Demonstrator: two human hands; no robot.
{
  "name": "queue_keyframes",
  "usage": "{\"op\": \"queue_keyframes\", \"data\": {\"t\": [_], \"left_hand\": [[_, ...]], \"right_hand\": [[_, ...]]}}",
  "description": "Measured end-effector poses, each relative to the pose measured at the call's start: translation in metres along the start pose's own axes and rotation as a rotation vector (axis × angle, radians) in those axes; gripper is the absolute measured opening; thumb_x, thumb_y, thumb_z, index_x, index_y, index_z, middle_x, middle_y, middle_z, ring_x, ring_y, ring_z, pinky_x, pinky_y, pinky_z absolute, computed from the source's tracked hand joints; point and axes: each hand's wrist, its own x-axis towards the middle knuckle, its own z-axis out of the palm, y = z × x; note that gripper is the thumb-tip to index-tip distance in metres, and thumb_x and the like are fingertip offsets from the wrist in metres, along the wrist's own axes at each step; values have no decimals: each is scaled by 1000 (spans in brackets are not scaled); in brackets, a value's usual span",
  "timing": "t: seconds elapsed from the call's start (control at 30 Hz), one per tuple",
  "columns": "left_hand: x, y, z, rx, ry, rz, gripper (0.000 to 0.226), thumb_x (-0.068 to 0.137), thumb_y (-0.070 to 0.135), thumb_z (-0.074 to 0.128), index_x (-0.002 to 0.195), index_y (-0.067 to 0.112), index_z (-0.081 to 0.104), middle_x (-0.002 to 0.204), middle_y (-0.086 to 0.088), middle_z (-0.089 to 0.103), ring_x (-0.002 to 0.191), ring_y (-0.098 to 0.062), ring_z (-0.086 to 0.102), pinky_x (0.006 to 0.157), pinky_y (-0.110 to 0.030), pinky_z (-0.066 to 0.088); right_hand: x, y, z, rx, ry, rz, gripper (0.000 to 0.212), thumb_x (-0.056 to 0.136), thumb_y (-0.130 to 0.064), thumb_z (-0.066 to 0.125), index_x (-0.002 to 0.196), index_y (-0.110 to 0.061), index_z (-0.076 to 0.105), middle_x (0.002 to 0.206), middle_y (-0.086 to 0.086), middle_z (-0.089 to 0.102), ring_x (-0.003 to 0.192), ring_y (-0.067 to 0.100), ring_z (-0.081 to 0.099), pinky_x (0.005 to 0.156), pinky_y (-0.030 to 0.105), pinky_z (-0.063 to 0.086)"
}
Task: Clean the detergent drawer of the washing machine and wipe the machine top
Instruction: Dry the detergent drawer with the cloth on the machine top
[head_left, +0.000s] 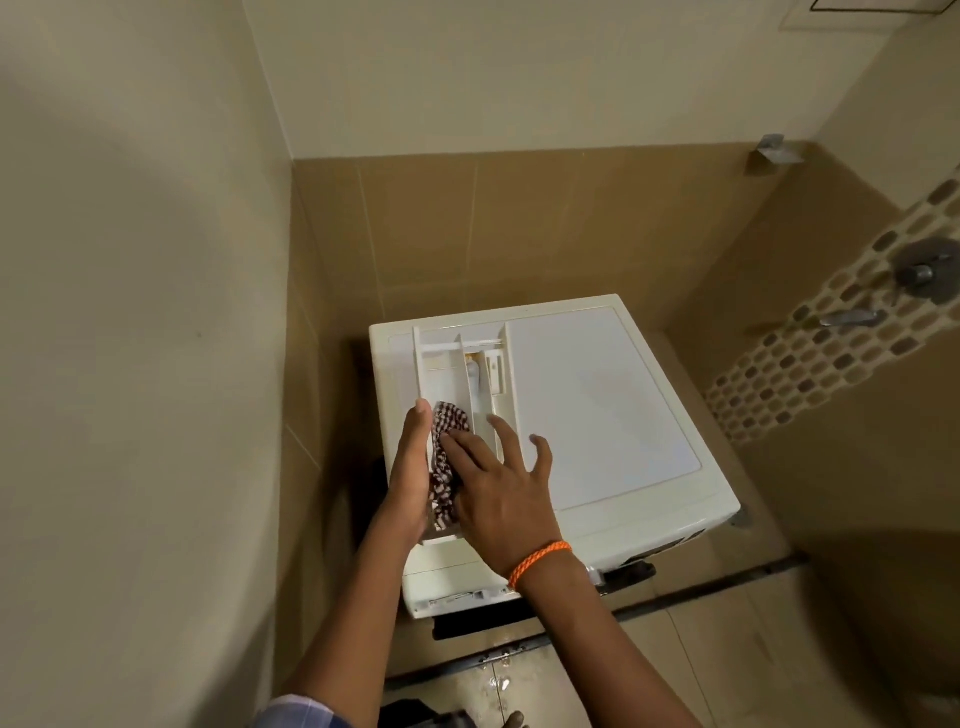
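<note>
Fingers (467, 441) of right hand (498, 493) spread flat, pressing checked cloth (445, 467) into detergent drawer (457, 374), which lies on washing machine top (597, 395). Left hand (413, 467) flat against drawer side, bracing. Best: work cloth into far compartments and corners, brace firm.

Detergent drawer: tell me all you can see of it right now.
The detergent drawer is a long white plastic tray, out of its slot and lying on the left part of the washing machine top. Ribs divide it into lengthwise compartments. A brown-and-white checked cloth lies in the left compartment. The left hand lies with straight fingers along the drawer's left wall, while the right hand presses the cloth down with spread fingers.
</note>
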Motion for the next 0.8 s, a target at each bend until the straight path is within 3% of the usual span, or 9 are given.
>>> {"op": "queue_keyframes", "data": {"t": [0.13,0.23,0.3,0.4,0.5,0.57,0.7,0.8], "left_hand": [[3,-7,14,117,6,93,86,82,92,57,147,37,59,145,-1,67,137,-24,62,116,-56,48],[-2,-8,22,212,48,194,72,93,85,47,151,43,54,144,14,65,130,1,62,106,-33,51],[-3,-10,23,292,56,240,62,101,75,36,151,43,52,141,18,65,124,8,62,101,-24,49],[0,-14,18,295,56,230,67,101,74,32,155,39,49,149,11,62,135,-1,57,111,-27,47],[0,-17,13,293,56,216,68,103,72,30,160,38,42,156,11,56,136,3,55,104,-17,49],[-2,-16,12,297,58,218,77,98,82,33,161,40,39,160,10,52,143,-4,52,115,-28,47],[3,-17,8,222,71,191,90,83,97,45,158,47,42,162,12,49,150,-11,46,126,-49,36],[15,-24,-5,169,58,127,90,81,97,49,155,46,47,160,4,53,146,-18,52,122,-52,41]], "right_hand": [[22,6,3,-50,51,53,69,89,-27,69,154,-31,46,153,-8,53,158,31,28,117,68,14],[45,8,2,-83,104,80,72,88,-26,72,155,-30,46,157,-7,52,160,31,22,117,70,7],[55,6,-2,-103,116,101,65,90,-28,72,151,-29,50,155,-6,55,162,31,16,118,69,3],[64,-3,0,-103,119,102,45,97,-31,63,142,-28,58,146,-4,62,164,29,8,120,70,1],[63,-1,9,-34,107,73,44,103,-33,39,142,-27,57,148,-6,62,164,25,0,119,70,-4],[62,5,10,57,74,32,53,101,-32,26,148,-28,52,156,-7,54,163,23,-10,118,68,-11],[54,16,5,130,5,-60,60,101,-23,28,159,-32,39,164,-9,44,160,22,-24,118,68,-16],[39,20,2,70,-17,-110,69,94,-26,18,160,-36,34,160,-11,49,163,33,-2,119,67,-7]]}}
